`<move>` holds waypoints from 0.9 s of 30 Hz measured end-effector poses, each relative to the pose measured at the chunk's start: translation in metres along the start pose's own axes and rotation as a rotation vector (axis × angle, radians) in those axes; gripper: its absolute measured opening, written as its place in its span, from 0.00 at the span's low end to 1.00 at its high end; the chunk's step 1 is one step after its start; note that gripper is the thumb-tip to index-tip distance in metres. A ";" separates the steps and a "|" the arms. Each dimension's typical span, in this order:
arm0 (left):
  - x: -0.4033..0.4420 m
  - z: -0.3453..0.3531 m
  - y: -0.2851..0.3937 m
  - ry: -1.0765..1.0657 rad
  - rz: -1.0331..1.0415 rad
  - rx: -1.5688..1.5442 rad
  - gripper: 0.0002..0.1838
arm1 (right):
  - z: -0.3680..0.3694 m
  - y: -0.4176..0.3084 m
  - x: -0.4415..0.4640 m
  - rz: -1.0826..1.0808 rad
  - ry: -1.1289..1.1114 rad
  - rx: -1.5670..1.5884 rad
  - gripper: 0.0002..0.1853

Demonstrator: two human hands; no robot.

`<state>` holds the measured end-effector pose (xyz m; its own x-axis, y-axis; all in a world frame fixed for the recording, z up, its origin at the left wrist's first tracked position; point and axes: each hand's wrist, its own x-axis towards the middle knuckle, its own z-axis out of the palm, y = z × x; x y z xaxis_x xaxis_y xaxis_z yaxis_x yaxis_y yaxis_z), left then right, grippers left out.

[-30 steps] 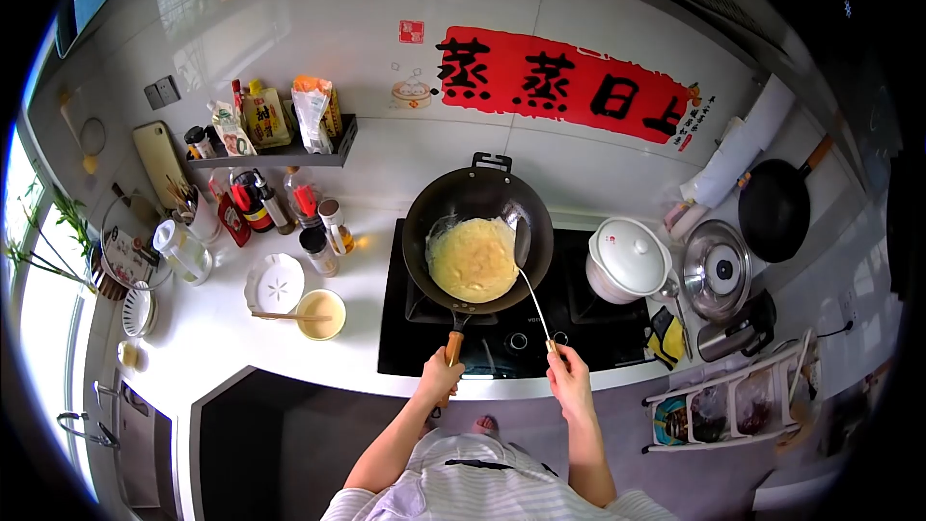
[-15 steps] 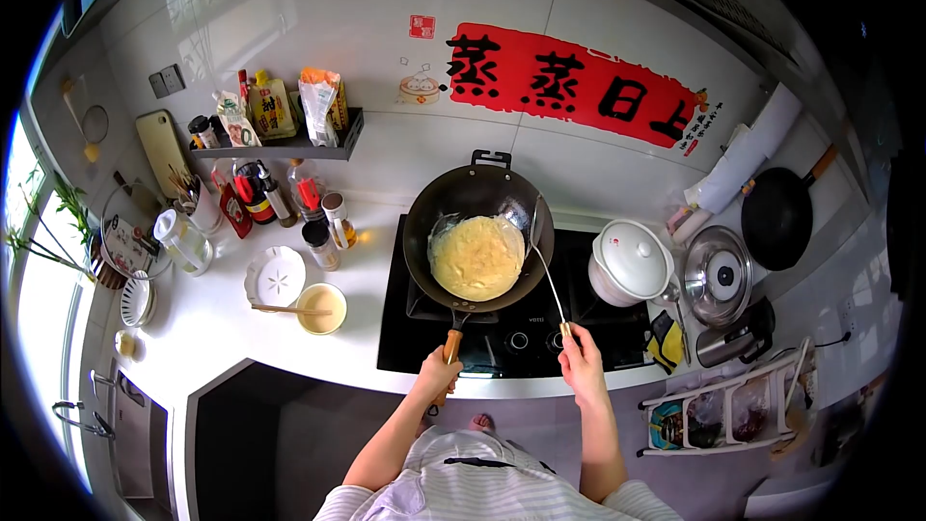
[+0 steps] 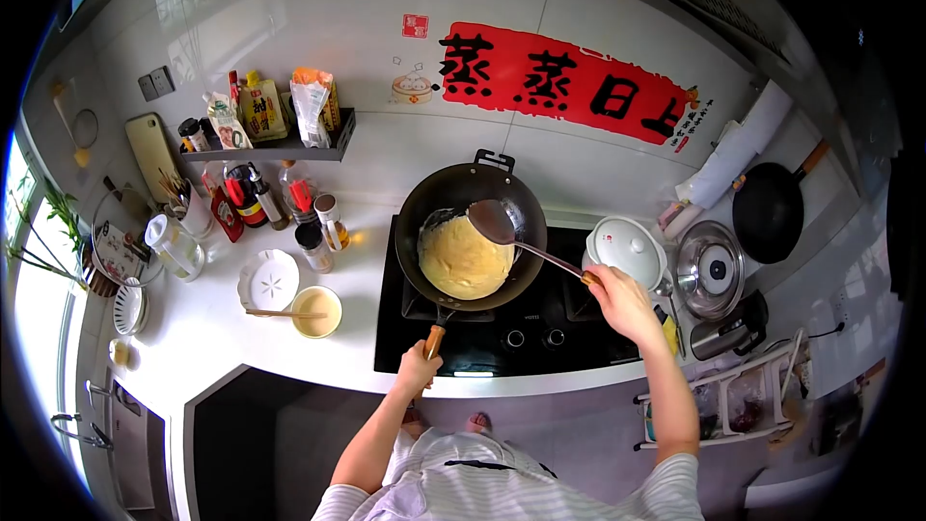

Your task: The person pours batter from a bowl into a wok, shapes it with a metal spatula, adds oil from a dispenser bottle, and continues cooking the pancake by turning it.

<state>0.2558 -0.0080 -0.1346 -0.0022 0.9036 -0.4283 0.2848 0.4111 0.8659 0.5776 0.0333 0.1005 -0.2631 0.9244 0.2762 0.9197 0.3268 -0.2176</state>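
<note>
A dark wok point(image 3: 526, 270) sits on the black gas stove point(image 3: 463, 352), with a round yellow pancake point(image 3: 463, 259) spread over its bottom. My left hand point(image 3: 420, 367) is closed around the wok's wooden handle point(image 3: 436, 340). My right hand point(image 3: 622, 302) grips the wooden end of a spatula point(image 3: 492, 222). Its broad metal blade is over the upper right edge of the pancake; whether it touches the pancake I cannot tell.
Left of the stove stand a bowl of pale batter point(image 3: 318, 313) with chopsticks across it, a white plate point(image 3: 270, 277) and several seasoning bottles point(image 3: 313, 246). A lidded white pot point(image 3: 627, 249) stands to the right, near a steel lid point(image 3: 711, 268) and a black pan point(image 3: 775, 212).
My right hand has moved right and up, swinging the spatula from the wok's right wall so its blade is over the pancake. My left hand stays on the wok handle.
</note>
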 end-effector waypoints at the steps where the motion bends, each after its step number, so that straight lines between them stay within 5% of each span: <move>1: 0.003 -0.005 -0.001 0.001 0.014 0.029 0.16 | -0.010 -0.007 0.007 -0.005 -0.035 -0.036 0.14; 14: 0.010 -0.044 -0.014 0.083 0.082 0.150 0.17 | -0.013 -0.044 0.085 -0.223 -0.534 -0.582 0.17; 16: 0.010 -0.045 -0.014 0.097 0.090 0.166 0.18 | -0.010 -0.058 0.093 -0.244 -0.639 -0.630 0.10; 27: 0.008 -0.047 -0.008 0.106 0.067 0.285 0.18 | 0.008 -0.096 0.125 -0.318 -0.744 -0.777 0.09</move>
<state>0.2088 0.0010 -0.1328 -0.0696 0.9413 -0.3303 0.5449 0.3132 0.7778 0.4543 0.1192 0.1488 -0.3882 0.7930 -0.4696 0.6433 0.5980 0.4780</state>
